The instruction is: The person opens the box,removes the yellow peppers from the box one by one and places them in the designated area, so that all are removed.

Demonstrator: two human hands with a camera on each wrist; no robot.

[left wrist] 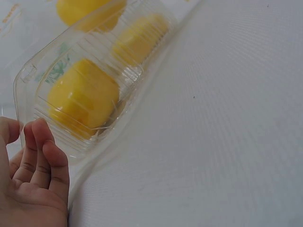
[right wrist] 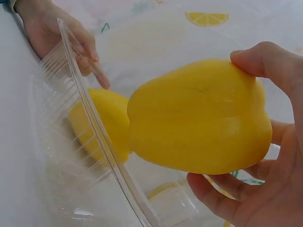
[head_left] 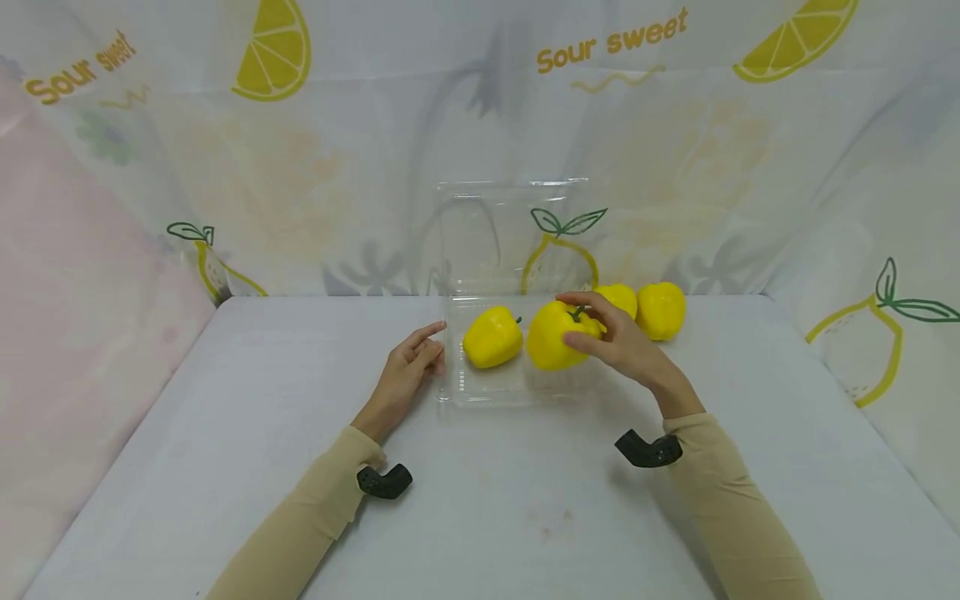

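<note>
A pepper is pinched in the fingers of the right hand over the right half of the open box, whose left edge is met by the half-curled fingers of the left hand, though whether it is pinched cannot be told.

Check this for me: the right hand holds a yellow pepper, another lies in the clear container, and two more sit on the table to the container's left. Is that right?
Not quite: the two peppers on the table sit right of the clear container, as the head view shows. The right hand does hold a yellow pepper, with another in the container.
</note>
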